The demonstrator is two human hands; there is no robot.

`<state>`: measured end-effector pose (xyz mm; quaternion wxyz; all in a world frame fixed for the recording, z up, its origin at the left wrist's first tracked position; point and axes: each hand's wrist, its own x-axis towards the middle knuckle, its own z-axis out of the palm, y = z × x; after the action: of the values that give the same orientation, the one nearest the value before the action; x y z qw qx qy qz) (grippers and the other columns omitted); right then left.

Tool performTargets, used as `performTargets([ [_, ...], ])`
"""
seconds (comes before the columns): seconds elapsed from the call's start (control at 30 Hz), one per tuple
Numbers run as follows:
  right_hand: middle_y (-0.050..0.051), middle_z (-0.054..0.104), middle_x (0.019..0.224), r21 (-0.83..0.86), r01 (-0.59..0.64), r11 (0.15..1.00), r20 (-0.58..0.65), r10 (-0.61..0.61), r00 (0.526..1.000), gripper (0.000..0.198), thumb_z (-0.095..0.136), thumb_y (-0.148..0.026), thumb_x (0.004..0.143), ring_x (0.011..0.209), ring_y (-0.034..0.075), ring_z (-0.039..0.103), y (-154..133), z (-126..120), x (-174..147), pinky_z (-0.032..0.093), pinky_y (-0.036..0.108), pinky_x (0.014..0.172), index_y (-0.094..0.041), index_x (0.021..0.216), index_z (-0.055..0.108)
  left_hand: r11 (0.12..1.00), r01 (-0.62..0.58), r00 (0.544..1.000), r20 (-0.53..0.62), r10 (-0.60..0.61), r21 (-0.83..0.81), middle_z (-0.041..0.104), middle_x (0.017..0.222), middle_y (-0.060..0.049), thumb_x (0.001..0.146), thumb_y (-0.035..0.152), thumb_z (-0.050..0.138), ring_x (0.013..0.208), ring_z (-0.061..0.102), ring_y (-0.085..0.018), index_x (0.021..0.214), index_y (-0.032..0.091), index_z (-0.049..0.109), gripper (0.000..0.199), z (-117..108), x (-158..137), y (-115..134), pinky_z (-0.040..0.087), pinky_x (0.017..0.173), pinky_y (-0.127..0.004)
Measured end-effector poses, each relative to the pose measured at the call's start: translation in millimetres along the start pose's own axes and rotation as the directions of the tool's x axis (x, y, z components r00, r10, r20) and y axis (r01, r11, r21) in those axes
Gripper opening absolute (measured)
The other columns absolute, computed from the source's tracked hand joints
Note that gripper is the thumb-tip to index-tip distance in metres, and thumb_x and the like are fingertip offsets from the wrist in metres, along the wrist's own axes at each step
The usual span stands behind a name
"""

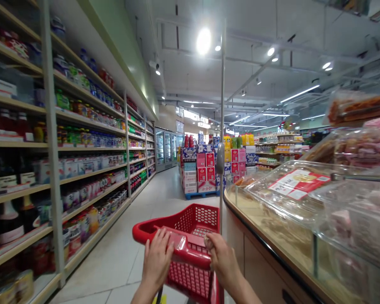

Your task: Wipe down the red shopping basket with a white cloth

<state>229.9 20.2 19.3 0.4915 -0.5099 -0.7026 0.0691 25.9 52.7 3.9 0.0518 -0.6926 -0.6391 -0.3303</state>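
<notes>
A red plastic shopping cart [190, 274] with a perforated basket stands in front of me, and no goods show in the visible part of its inside. My left hand [158, 255] lies over the cart's thick red handle [193, 258], fingers curved across its top. At the handle's right end, my right hand [223, 255] is closed, knuckles up, resting against the cart. A small pale spot shows at its curled fingertips; what it is, I cannot make out.
Long shelves [91, 145] of bottles and jars line the left. A display counter [266, 236] with clear plastic food boxes [294, 190] runs close on the right, beside a thin metal pole [222, 105]. Stacked cartons [205, 169] stand ahead on a blue pallet [201, 195].
</notes>
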Motion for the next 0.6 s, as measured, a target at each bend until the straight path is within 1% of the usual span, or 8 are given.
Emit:
performTargets([
  [0.07,0.01,0.06,0.108,-0.051,-0.053,0.997,-0.003,0.053,0.999,0.036,0.033,-0.015,0.08,0.098,0.018,0.057,4,2,3,0.044,0.031,0.086,-0.015,0.106,0.059,1.0,-0.026,0.999,0.019,0.026,-0.003,0.042,0.131,-0.007,0.082,0.031,0.032,0.124,0.032,-0.02,0.117,0.02,0.05,0.041,3,0,4,0.018,0.103,-0.049],
  [0.2,0.011,0.059,0.112,-0.04,0.013,0.999,-0.001,-0.013,1.0,0.045,0.036,-0.007,0.072,0.105,0.022,0.053,-11,25,8,0.04,0.038,0.092,-0.013,0.112,0.056,0.992,-0.089,0.996,-0.014,0.088,-0.086,0.05,0.125,-0.008,0.082,0.028,0.032,0.12,0.039,-0.022,0.112,0.02,0.054,0.038,2,-8,21,0.021,0.101,-0.053],
  [0.27,0.013,0.057,0.114,0.039,0.027,0.999,-0.048,-0.025,0.999,0.042,0.038,-0.013,0.075,0.108,0.024,0.051,-21,35,11,0.039,0.041,0.094,-0.012,0.114,0.054,0.98,-0.111,0.993,-0.049,0.104,-0.166,0.052,0.123,-0.007,0.084,0.027,0.028,0.118,0.042,-0.02,0.114,0.021,0.051,0.038,-2,-10,32,0.025,0.1,-0.052],
  [0.33,0.013,0.055,0.117,0.183,0.008,0.983,-0.06,0.003,0.998,0.042,0.036,-0.024,0.082,0.109,0.023,0.05,-25,37,15,0.04,0.039,0.092,-0.013,0.12,0.049,0.959,-0.176,0.984,-0.072,0.164,-0.222,0.05,0.125,-0.008,0.085,0.026,0.027,0.118,0.042,-0.019,0.12,0.021,0.045,0.04,-4,-10,47,0.03,0.098,-0.049],
  [0.4,0.012,0.054,0.118,0.335,-0.031,0.942,-0.04,0.047,0.998,0.045,0.027,-0.032,0.087,0.109,0.02,0.05,-21,33,19,0.043,0.036,0.089,-0.014,0.125,0.042,0.932,-0.284,0.959,-0.052,0.28,-0.224,0.048,0.126,-0.009,0.081,0.025,0.036,0.117,0.043,-0.02,0.122,0.021,0.041,0.041,-3,-10,65,0.033,0.096,-0.046],
  [0.47,0.011,0.054,0.119,0.398,-0.057,0.916,-0.057,0.087,0.995,0.048,0.02,-0.035,0.089,0.109,0.018,0.05,-9,24,23,0.043,0.035,0.089,-0.015,0.128,0.037,0.92,-0.342,0.939,-0.033,0.342,-0.193,0.054,0.12,-0.009,0.076,0.021,0.045,0.112,0.046,-0.021,0.115,0.021,0.047,0.04,1,-10,81,0.035,0.093,-0.046],
  [0.53,0.011,0.052,0.121,0.31,-0.054,0.949,-0.111,0.092,0.99,0.048,0.022,-0.037,0.088,0.112,0.019,0.048,7,14,25,0.04,0.036,0.091,-0.014,0.128,0.038,0.93,-0.335,0.942,-0.057,0.33,-0.154,0.06,0.11,-0.007,0.073,0.018,0.047,0.104,0.051,-0.021,0.104,0.021,0.054,0.032,3,-9,85,0.038,0.089,-0.044],
  [0.6,0.012,0.053,0.12,0.123,-0.017,0.992,-0.087,0.028,0.996,0.046,0.029,-0.038,0.086,0.112,0.021,0.048,22,6,24,0.036,0.038,0.094,-0.013,0.122,0.046,0.932,-0.342,0.939,-0.079,0.335,-0.119,0.062,0.103,-0.005,0.074,0.016,0.046,0.098,0.054,-0.02,0.098,0.022,0.056,0.027,-2,-6,73,0.037,0.088,-0.042],
])
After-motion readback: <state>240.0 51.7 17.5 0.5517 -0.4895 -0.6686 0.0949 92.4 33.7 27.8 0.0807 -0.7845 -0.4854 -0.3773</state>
